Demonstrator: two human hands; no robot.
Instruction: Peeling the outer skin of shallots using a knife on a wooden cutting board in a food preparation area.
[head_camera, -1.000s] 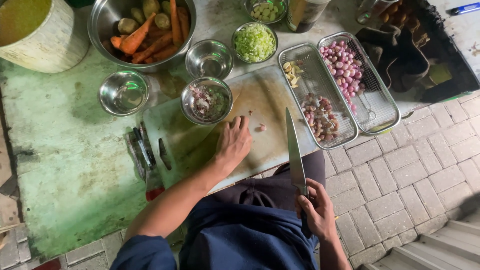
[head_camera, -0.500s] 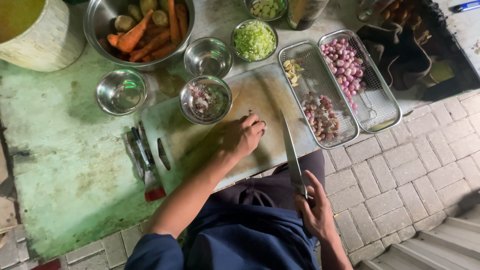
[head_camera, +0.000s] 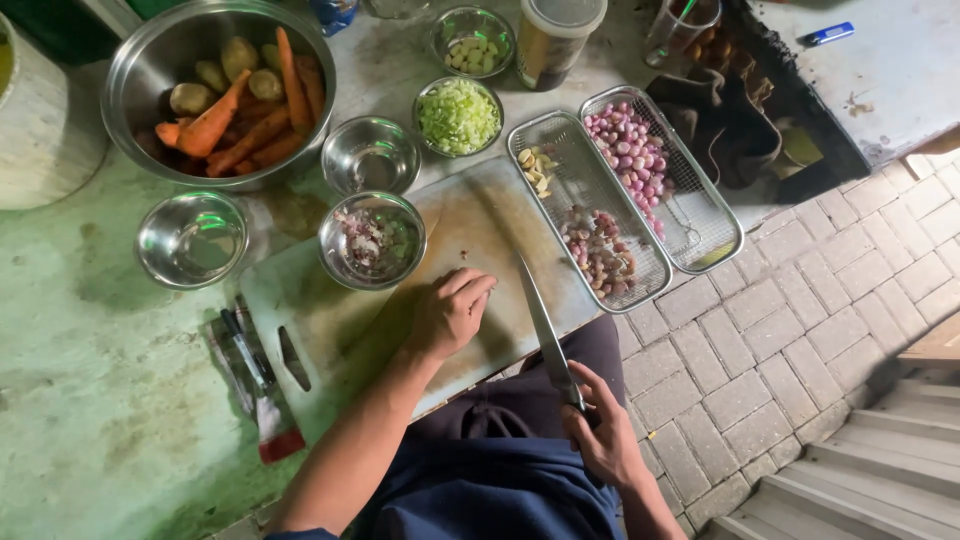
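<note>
My left hand (head_camera: 452, 312) rests knuckles-up on the white cutting board (head_camera: 330, 330), fingers curled loosely together over a small piece I cannot make out. My right hand (head_camera: 605, 440) is clamped round the handle of a kitchen knife (head_camera: 540, 320) near the board's near edge; the blade runs away from it across the board and lies just right of my left fingertips, apart from them.

Just beyond my left hand, a small steel bowl of chopped bits (head_camera: 372, 240) sits on the board, leaving open board only between it and my fingers. Further off stand an empty steel bowl (head_camera: 370, 155), a bowl of chopped green leek (head_camera: 458, 116) and a large steel bowl of carrots and potatoes (head_camera: 215, 90). Left of my left hand, past the board's edge, is another empty steel bowl (head_camera: 192, 240), with a peeler (head_camera: 250, 355) lying close along that edge.

Right of the blade, a mesh tray with garlic and peeled shallots (head_camera: 590, 225) touches the board's right edge, and a second mesh tray of shallots (head_camera: 665, 180) lies against it. The green surface (head_camera: 90, 400) is open to my far left; paved floor (head_camera: 800, 330) lies to my right.
</note>
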